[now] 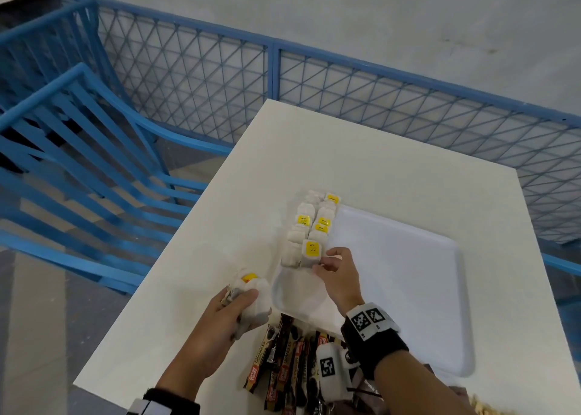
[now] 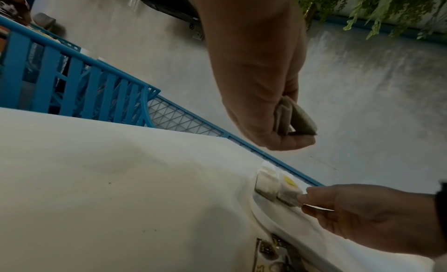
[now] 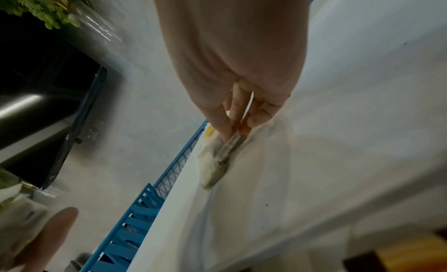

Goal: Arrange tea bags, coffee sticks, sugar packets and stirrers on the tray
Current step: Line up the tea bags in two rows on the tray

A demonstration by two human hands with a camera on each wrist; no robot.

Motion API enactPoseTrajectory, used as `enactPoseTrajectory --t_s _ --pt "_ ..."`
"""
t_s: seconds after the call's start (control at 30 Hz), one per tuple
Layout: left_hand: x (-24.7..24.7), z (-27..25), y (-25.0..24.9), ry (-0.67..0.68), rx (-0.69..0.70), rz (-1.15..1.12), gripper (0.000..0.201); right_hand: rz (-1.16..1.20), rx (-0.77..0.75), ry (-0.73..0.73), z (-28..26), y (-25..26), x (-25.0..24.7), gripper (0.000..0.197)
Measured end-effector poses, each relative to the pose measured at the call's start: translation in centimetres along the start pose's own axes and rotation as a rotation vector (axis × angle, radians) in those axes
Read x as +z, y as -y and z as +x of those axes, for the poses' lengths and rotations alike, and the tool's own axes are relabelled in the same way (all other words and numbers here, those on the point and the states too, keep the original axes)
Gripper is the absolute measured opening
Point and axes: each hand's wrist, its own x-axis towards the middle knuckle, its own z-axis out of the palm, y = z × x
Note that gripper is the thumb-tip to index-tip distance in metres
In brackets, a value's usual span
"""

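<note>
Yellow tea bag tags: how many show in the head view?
6. Five sit in the rows of tea bags along the tray's left edge. One is in the left hand's bundle. More may be hidden.

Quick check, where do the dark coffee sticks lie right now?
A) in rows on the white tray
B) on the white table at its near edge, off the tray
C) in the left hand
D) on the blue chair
B: the dark brown coffee sticks lie on the white table near its front edge, outside the rim of the white plastic tray, which holds only white tea bags with yellow tags.
</note>
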Motion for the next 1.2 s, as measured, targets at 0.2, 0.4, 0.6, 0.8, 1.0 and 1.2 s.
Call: enactPoseTrajectory --t_s 0.2,0.4,0.6,0.8,1.0,1.2 --pt "0.3 -0.1 -0.3 0.016 0.007 -0.038 0.024 -0.088 -0.004 -0.045 0.5 -0.3 0.3 0.034" --pt "1.0 0.1 -0.6 -0.013 0.031 -0.045 0.020 -0.101 0.017 -0.064 0.8 -0.5 0.2 0.035" --pt "1.5 0.3 -0.6 -0.043 0.059 -0.043 0.021 -0.129 -0.075 -0.042 -1.2 1.3 0.4 0.025" --pt "1.7 0.5 -0.7 -0.068 0.101 -0.030 0.016 -0.068 -0.098 0.570 -6.0 3.7 1.4 0.011" --pt "1.5 0.4 -0.5 -0.143 0.145 -0.010 0.018 -0.003 -0.072 0.606 -6.6 2.5 2.4 0.010" --pt "0.1 0.8 -0.4 -0.220 0.117 -0.009 0.013 0.120 0.024 0.493 -5.3 1.8 2.0 0.004"
